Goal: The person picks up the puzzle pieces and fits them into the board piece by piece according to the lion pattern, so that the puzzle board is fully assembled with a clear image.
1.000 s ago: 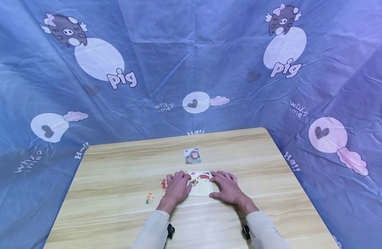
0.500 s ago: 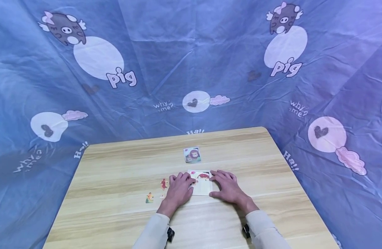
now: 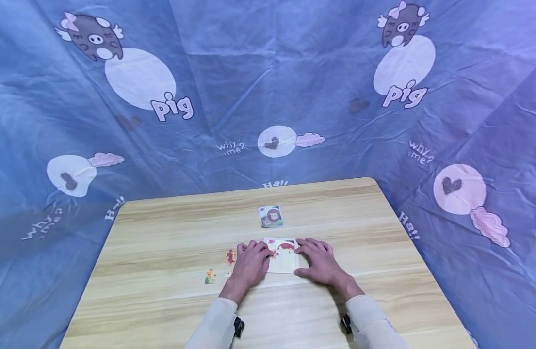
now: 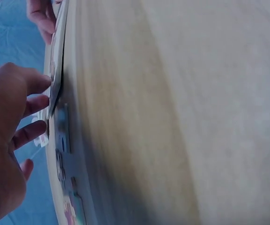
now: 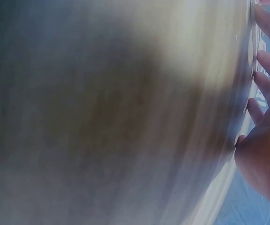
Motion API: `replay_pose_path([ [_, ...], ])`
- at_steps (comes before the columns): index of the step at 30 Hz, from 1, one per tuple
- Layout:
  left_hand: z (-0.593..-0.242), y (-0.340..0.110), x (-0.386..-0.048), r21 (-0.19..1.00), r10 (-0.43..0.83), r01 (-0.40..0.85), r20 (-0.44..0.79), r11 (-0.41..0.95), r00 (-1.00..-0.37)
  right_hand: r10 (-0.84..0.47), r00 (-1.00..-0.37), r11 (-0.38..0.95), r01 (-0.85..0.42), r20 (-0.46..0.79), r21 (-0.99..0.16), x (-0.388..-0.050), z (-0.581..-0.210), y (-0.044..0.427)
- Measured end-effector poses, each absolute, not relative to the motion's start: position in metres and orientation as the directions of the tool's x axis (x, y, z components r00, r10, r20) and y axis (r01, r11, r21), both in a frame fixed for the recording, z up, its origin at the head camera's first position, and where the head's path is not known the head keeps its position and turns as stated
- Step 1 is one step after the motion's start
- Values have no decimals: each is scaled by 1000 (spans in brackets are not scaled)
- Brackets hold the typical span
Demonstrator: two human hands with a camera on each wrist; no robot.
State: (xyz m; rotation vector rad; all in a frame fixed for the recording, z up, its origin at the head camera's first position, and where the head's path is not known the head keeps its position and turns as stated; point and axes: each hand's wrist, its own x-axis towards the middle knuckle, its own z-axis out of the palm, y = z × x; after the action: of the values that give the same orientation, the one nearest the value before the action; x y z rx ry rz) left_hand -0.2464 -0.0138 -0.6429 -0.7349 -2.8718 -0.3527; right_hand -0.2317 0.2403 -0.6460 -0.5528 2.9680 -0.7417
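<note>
In the head view a white puzzle board (image 3: 289, 265) lies between both hands, with a red-brown piece (image 3: 286, 245) and a piece with a pink mark (image 3: 271, 241) along its far side. My left hand (image 3: 251, 264) is at the board's left edge, its fingertips touching a small orange puzzle piece (image 3: 274, 254) on the board and partly covering it. In the left wrist view the left fingers (image 4: 30, 133) look loosely bent and spread. My right hand (image 3: 322, 264) rests at the right edge, thumb and fingers spread along it.
Left of the left hand lie a red puzzle piece (image 3: 230, 257), a yellow-green piece (image 3: 210, 276) and a pale piece (image 3: 228, 274), partly hidden. Beyond the board is a lion picture card (image 3: 271, 216). Blue printed cloth (image 3: 233, 97) hangs behind the wooden table (image 3: 163, 232).
The left hand has shifted slightly right and onto the board, its fingertips covering more of the orange piece, which sits slightly further right. The right hand stays at the edge.
</note>
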Motion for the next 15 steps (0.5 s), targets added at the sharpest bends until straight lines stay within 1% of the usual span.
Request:
replay_pose_path([
  [6, -639, -27, -246, 316, 375, 416, 185, 852, -908, -352, -934, 817, -336, 57, -468, -232, -647, 239],
  [9, -639, -34, -246, 353, 328, 370, 173, 860, -929, -352, -934, 821, -342, 65, -457, -232, -647, 240],
  [15, -640, -45, -245, 387, 267, 311, 164, 868, -950, -350, -936, 826, -332, 48, -456, -233, -649, 241],
])
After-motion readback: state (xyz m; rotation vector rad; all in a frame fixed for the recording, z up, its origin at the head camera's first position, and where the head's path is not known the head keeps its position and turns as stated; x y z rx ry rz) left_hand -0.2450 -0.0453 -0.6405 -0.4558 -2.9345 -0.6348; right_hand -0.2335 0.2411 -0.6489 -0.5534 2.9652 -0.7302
